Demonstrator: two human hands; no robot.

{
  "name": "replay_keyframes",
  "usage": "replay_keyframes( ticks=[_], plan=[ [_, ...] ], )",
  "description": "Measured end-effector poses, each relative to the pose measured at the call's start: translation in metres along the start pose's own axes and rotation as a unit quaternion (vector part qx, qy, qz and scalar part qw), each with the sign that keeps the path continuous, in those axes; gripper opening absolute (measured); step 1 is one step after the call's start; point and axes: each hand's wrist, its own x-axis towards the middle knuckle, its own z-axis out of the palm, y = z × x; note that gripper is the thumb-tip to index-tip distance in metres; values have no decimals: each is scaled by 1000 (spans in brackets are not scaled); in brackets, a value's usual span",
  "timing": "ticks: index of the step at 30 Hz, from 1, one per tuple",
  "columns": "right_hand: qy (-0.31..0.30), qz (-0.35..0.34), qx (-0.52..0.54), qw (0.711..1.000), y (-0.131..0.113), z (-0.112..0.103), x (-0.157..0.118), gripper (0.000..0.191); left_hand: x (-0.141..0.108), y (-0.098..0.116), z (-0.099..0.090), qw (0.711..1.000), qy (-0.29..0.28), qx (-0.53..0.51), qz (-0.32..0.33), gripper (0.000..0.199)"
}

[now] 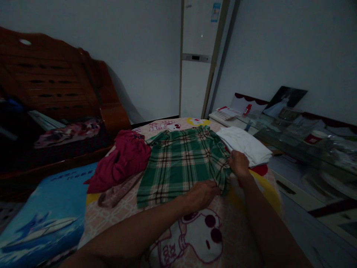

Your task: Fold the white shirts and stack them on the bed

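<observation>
A green plaid shirt point(181, 160) lies spread on a patterned cloth with cartoon dogs point(200, 238). At the shirt's near right corner, my left hand point(205, 193) is closed on the fabric. My right hand point(239, 163) grips the shirt's right side, higher up, with its fingers curled in. Between the two hands the fabric is bunched. Just beyond my right hand rests a folded white garment point(245, 145). A crumpled dark red garment point(122, 160) lies left of the shirt, partly over a pinkish cloth point(117, 193).
A wooden bench point(55, 82) stands at the left, with a blue printed cushion or mat point(50, 216) before it. To the right is a glass-topped cabinet point(281, 134) holding papers, a photo and a paper cup point(315, 137). A tall white air conditioner point(196, 82) stands in the corner.
</observation>
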Motion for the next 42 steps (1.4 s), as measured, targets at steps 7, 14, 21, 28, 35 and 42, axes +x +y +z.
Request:
replay_keyframes(
  ticks=[7,14,21,28,35,42],
  plan=[
    [19,88,-34,995,32,-25,-3,22,1,5,3,996,23,-79,39,25],
    [6,39,-51,998,24,-34,-12,24,-9,-4,-40,986,24,-152,58,19],
    [-14,-201,255,946,-35,-36,-33,17,-66,-84,-101,942,259,-59,-205,24],
    [-266,-411,370,790,-106,11,-88,6,-120,-132,-102,891,280,41,-355,25],
    [-169,-516,266,797,-121,19,-111,18,-128,-141,-106,877,202,116,-421,26],
    [-84,-557,211,799,-130,27,-127,18,-123,-136,-101,874,136,135,-447,26]
  ],
)
